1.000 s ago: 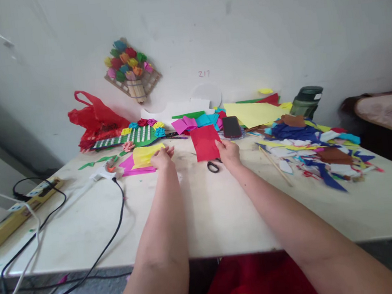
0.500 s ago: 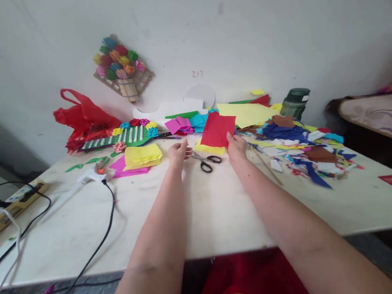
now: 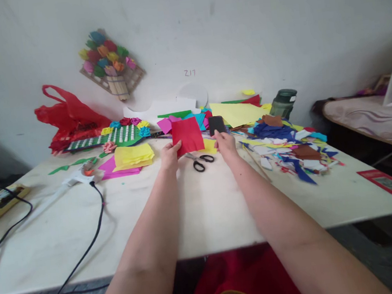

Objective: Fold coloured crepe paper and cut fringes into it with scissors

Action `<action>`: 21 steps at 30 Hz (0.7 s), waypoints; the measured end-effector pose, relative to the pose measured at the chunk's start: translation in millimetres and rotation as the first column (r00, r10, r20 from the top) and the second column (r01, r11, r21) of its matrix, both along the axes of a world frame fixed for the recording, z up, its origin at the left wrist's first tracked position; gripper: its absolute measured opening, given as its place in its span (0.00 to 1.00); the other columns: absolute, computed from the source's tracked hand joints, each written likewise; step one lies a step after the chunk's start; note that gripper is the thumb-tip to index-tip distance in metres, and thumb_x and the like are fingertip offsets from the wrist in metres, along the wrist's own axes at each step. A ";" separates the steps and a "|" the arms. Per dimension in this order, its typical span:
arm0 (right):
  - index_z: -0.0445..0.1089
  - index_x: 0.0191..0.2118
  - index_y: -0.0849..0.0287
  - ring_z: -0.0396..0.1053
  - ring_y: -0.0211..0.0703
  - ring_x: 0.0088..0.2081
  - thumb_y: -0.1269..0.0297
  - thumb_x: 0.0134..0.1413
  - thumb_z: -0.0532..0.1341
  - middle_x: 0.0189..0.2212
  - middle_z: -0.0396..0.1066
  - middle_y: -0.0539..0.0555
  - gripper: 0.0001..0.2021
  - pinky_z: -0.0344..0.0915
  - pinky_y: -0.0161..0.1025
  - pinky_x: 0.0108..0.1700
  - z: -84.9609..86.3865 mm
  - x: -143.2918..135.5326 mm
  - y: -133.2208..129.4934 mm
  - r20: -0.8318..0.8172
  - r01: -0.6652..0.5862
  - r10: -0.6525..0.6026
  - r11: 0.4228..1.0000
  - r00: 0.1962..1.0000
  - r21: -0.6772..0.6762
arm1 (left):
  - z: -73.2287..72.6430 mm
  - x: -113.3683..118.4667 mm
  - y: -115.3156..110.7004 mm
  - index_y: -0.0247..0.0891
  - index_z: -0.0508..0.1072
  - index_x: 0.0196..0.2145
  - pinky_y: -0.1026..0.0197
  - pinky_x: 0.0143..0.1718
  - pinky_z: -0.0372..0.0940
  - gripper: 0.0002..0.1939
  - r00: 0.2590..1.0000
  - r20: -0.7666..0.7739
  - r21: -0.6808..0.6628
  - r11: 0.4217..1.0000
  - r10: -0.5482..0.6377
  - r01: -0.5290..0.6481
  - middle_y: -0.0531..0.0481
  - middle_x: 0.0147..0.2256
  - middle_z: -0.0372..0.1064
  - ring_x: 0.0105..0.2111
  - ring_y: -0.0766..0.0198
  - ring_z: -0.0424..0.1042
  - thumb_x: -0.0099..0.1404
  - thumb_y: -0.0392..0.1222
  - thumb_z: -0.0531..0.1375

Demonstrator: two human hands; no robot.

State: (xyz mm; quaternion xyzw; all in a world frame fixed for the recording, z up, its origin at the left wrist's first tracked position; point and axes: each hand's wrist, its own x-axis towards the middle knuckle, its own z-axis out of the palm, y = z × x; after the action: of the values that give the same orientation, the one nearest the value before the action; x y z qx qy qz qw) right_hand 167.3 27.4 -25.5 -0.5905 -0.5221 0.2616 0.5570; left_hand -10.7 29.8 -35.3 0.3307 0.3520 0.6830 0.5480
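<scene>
My left hand [image 3: 169, 156] is closed on the lower left edge of a red paper sheet [image 3: 188, 136], thumb on top, and holds it upright above the table. My right hand [image 3: 226, 145] has its fingers apart and bent, with a fingertip at the lower part of a dark, phone-like rectangle [image 3: 216, 124]; no grip on it shows. Between the hands lie scissors [image 3: 200, 165] with black handles, blades toward the back. Yellow paper [image 3: 210, 146] lies behind them, partly covered by the red sheet.
Yellow sheets [image 3: 134, 156] on magenta paper and a white glue gun [image 3: 82, 174] with a black cord lie left. At right are a thin stick [image 3: 257, 163], paper scraps [image 3: 301, 154] and a green bottle [image 3: 283, 103]. A red bag [image 3: 72, 114] and paper flowers [image 3: 125, 122] sit at the back left.
The red paper has passed from my right hand to my left, moving left. The dark rectangle has come into sight by my right hand. The whole view has shifted slightly.
</scene>
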 end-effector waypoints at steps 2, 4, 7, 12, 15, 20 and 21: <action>0.70 0.30 0.59 0.66 0.37 0.23 0.51 0.52 0.51 0.19 0.68 0.50 0.18 0.60 0.32 0.26 2.8 3.0 -2.4 0.309 0.022 -0.014 0.999 0.951 -0.023 | 1.0 -3.6 -0.6 0.32 0.67 0.25 0.63 0.26 0.66 0.09 0.999 0.042 -0.009 0.999 0.032 -0.032 0.49 0.23 0.70 0.22 0.66 0.70 0.46 0.34 0.64; 0.72 0.34 0.56 0.69 0.42 0.34 0.51 0.50 0.53 0.29 0.73 0.52 0.16 0.62 0.36 0.34 3.8 -3.4 -8.1 0.604 -0.020 0.058 0.997 0.795 -0.070 | 2.0 -4.7 -2.4 0.32 0.67 0.25 0.64 0.25 0.66 0.08 0.997 0.064 -0.012 0.999 0.039 -0.038 0.49 0.23 0.70 0.21 0.67 0.70 0.47 0.33 0.64; 0.72 0.37 0.57 0.65 0.49 0.43 0.46 0.46 0.55 0.38 0.71 0.57 0.21 0.58 0.42 0.44 0.9 -24.8 -19.2 0.861 -0.125 0.159 0.986 0.482 -0.112 | 3.0 -4.1 -4.7 0.32 0.67 0.25 0.65 0.25 0.66 0.08 0.995 0.089 0.000 0.999 0.046 -0.046 0.50 0.23 0.70 0.22 0.67 0.70 0.48 0.33 0.63; 0.68 0.47 0.56 0.60 0.50 0.49 0.57 0.49 0.55 0.45 0.67 0.58 0.19 0.52 0.44 0.51 -4.5 -49.4 -29.6 0.930 -0.153 0.204 0.975 0.305 -0.164 | 2.9 -5.2 -5.2 0.34 0.67 0.27 0.64 0.29 0.68 0.08 0.990 0.119 -0.013 0.997 0.082 -0.081 0.51 0.25 0.71 0.25 0.66 0.71 0.48 0.32 0.63; 0.68 0.48 0.60 0.60 0.51 0.49 0.63 0.47 0.56 0.45 0.66 0.61 0.20 0.53 0.44 0.50 -2.7 -51.9 -31.2 0.937 -0.146 0.233 0.969 0.260 -0.201 | 1.5 -6.8 -4.3 0.34 0.68 0.28 0.65 0.28 0.67 0.07 0.990 0.106 -0.009 0.996 0.091 -0.090 0.51 0.25 0.71 0.25 0.67 0.71 0.49 0.33 0.62; 0.66 0.48 0.63 0.62 0.53 0.47 0.67 0.44 0.59 0.44 0.65 0.65 0.22 0.58 0.43 0.46 2.7 -53.9 -35.6 0.943 -0.153 0.258 0.961 0.210 -0.229 | -0.1 -8.3 -3.0 0.36 0.68 0.29 0.66 0.30 0.67 0.05 0.986 0.101 -0.019 0.991 0.131 -0.130 0.51 0.29 0.72 0.29 0.67 0.72 0.52 0.34 0.61; 0.66 0.48 0.63 0.62 0.53 0.47 0.67 0.44 0.59 0.44 0.66 0.65 0.22 0.58 0.43 0.45 3.9 -54.5 -36.4 0.944 -0.152 0.260 0.961 0.203 -0.232 | -0.3 -8.4 -2.8 0.37 0.68 0.29 0.66 0.30 0.67 0.05 0.985 0.104 -0.021 0.991 0.137 -0.135 0.51 0.30 0.72 0.30 0.67 0.72 0.52 0.34 0.61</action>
State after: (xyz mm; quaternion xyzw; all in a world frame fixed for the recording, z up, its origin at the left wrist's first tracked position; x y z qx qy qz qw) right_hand 112.8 -9.0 -21.6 -0.5737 -0.8150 -0.0651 0.0483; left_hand -19.1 27.0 -35.5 0.2657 0.3489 0.7329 0.5200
